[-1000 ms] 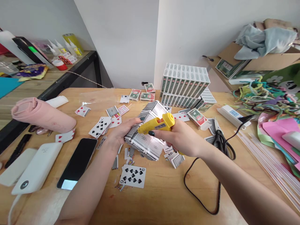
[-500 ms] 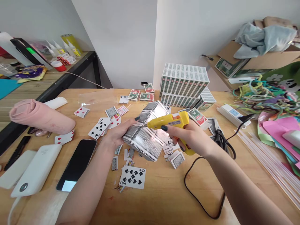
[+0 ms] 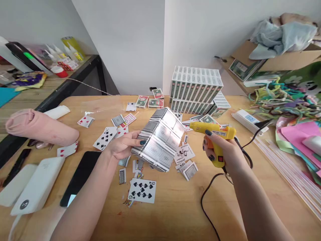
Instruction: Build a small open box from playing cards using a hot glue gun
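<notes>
Silvery-grey patterned playing cards cover the angular block (image 3: 160,142) at the centre of the clock face, tilted and raised above the wooden table (image 3: 175,214). At its nine o'clock side the left hand (image 3: 124,144) grips it, thumb laid over the near upper face; how the other fingers sit beneath is mostly hidden. Out at three o'clock, the right hand (image 3: 232,152) is closed round a yellow glue gun (image 3: 213,130), thumb along the body and fingers curled by the orange trigger; whether the trigger is squeezed I cannot tell. Its nozzle points towards nine, right by the block's edge, though contact is unclear. A black cord (image 3: 209,211) trails from the gun between four and five. Just past three, close to the block, lies a joker card (image 3: 187,152), and a spade card (image 3: 142,190) lies face up between six and seven. Stacked card packs (image 3: 197,88) stand between one and two. At eight rests a black phone (image 3: 81,177), partly behind the left forearm, and beyond it, between eight and nine, a white power bank (image 3: 38,185). A pink roll (image 3: 42,129) occupies nine, while clear sticks (image 3: 286,177) lie between three and four.
</notes>
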Tool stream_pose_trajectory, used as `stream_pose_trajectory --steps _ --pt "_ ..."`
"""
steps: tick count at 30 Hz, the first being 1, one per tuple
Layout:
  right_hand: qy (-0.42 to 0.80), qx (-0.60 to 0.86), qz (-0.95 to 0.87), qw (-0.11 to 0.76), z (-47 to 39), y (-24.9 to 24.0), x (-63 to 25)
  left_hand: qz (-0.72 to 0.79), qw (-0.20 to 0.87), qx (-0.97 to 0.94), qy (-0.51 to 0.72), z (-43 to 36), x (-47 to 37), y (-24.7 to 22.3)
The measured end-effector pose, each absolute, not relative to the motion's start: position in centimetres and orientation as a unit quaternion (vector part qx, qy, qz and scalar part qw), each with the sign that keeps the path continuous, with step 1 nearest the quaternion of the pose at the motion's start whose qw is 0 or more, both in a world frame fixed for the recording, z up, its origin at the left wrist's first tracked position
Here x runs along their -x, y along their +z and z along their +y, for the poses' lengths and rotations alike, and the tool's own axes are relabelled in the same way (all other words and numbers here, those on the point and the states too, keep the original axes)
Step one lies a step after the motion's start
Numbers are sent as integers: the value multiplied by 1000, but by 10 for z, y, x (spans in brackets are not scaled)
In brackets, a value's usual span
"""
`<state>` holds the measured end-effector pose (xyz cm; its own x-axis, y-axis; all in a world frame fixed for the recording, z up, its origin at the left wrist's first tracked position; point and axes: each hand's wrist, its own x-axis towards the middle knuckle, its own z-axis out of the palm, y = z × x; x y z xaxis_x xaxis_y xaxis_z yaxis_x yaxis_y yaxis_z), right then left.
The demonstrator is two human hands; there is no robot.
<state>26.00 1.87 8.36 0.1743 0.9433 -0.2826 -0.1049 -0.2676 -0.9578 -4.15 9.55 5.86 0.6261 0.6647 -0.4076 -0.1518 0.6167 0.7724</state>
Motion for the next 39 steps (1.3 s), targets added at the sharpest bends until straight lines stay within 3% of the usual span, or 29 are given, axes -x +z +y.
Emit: stream_pose_trajectory --steps 5,11,15,26,39 --pt "422 660 -342 518 20 64 -267 368 826 -344 255 93 43 61" --pt "243 821 -431 285 22 43 -275 388 816 -333 269 90 42 60" --pt "158 822 -493 237 23 29 -275 396 812 -332 271 90 42 59" --pt "143 762 -584 239 12 -8 -284 411 803 -340 267 91 40 60" --pt "174 716 -654 173 3 -3 -274 347 833 -340 266 86 58 44"
